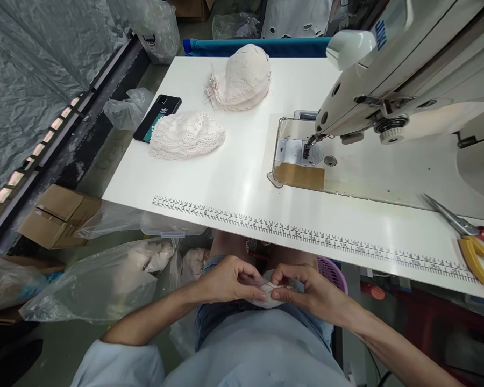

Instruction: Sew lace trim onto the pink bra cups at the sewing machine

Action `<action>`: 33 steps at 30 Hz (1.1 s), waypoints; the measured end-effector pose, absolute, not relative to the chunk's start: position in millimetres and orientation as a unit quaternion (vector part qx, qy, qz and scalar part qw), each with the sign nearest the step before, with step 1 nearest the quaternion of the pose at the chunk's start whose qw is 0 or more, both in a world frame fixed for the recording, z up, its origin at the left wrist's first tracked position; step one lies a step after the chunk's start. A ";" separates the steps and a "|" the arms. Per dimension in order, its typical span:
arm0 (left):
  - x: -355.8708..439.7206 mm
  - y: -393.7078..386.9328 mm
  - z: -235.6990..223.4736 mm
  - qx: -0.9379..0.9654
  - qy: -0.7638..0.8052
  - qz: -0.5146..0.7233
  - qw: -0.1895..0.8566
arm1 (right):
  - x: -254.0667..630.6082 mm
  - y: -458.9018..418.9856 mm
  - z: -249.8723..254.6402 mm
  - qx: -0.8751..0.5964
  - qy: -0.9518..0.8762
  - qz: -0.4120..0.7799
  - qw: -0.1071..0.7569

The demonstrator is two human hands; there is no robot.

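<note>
Over my lap, just below the table's front edge, my left hand (242, 279) and my right hand (296, 287) pinch a small pale fabric piece (268, 295) between thumbs and fingers. Its upper edge looks like lace; much of it is covered by my fingers. On the table lie a flat stack of pale lace pieces (187, 137) and, farther back, a rounded stack of pale fabric cups (246, 78) with loose threads at one end. Both stacks are well away from my hands.
A white sewing machine (367, 102) stands at the right of the white table (242, 177). Scissors (463, 226) with coloured handles lie at the right edge. A black phone (157, 115) touches the lace stack. Plastic bags (97, 285) and a cardboard box (58, 215) sit at left.
</note>
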State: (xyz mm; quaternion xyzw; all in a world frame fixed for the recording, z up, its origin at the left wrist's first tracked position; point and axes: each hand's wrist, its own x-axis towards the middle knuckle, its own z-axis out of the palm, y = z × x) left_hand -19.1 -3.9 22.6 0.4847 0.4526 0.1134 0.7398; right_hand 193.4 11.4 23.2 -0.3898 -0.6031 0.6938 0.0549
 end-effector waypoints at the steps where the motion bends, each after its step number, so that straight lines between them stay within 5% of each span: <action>1: -18.4 -3.3 23.9 0.487 0.453 0.115 0.738 | 192.5 11.8 24.0 -0.390 -0.602 0.695 0.055; 33: -21.6 -6.3 27.8 0.522 0.446 0.100 0.720 | 201.5 10.1 17.8 -0.395 -0.582 0.708 0.065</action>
